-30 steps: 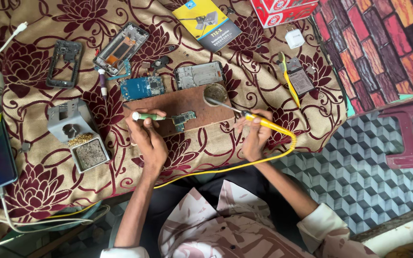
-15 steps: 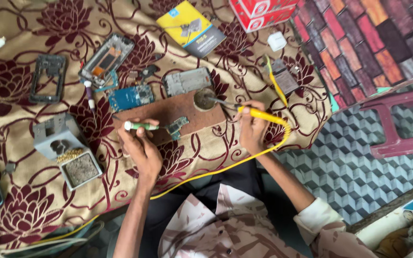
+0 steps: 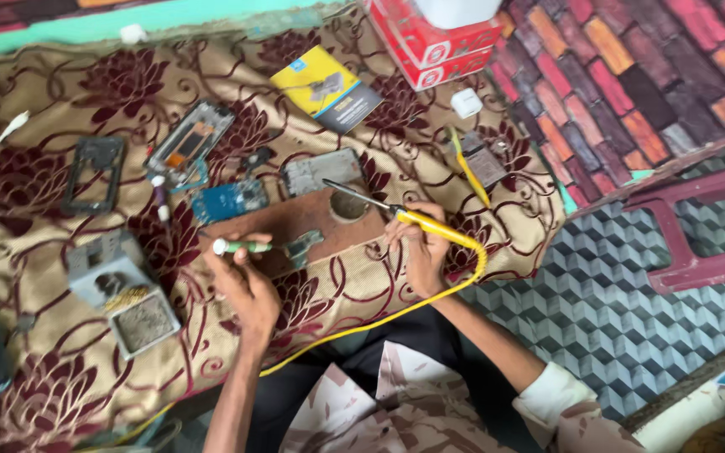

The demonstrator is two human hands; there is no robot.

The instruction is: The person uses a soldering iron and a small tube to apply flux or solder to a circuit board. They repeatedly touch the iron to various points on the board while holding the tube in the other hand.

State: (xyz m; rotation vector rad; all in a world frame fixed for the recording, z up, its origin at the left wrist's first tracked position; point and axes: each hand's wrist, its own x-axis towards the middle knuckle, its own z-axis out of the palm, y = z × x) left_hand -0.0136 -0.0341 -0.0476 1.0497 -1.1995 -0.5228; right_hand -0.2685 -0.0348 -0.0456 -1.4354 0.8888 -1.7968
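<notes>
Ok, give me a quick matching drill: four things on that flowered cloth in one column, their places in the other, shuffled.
Things:
1. yellow-handled soldering iron
2. green-handled tool
3. yellow and dark booklet
4. grey metal stand with a sponge tray

Places:
A. far side of the cloth, beside the red boxes
B. in the left hand
C. in the right hand, tip over the brown wooden board
D. left of the left hand, on the cloth

Pairs: 1-C, 2-B, 3-A, 4-D
</notes>
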